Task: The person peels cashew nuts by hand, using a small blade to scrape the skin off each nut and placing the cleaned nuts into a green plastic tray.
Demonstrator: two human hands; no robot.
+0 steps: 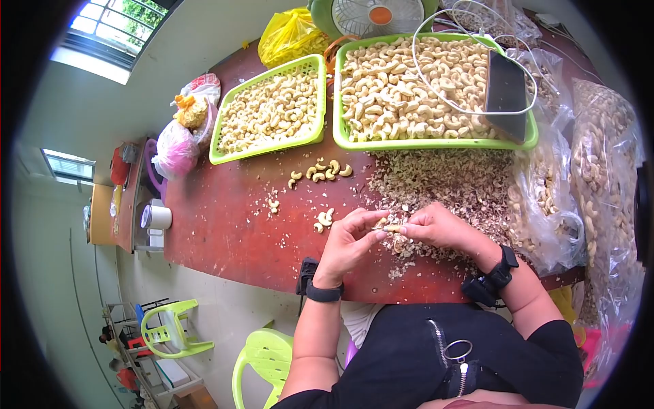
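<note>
Over the heap of skin flakes near the table's front edge, both hands meet fingertip to fingertip. My left hand (352, 243) pinches a small tan cashew nut (392, 228) between thumb and fingers. From the other side, the closed fingertips of my right hand (438, 225) press on the same nut; whether they also hold a small tool is hidden. Brown cashew skin flakes (436, 184) spread under and behind the hands. A few pale cashews (324, 219) lie just left of my left hand, and several more (320, 172) lie farther back.
Behind the hands stand a large green basket (436, 144) and a smaller green basket (269, 154), both full of cashews. A phone (505, 88) with a white cable rests on the large one. Clear bags of cashews (603, 157) line the right side; a fan (378, 15) stands behind.
</note>
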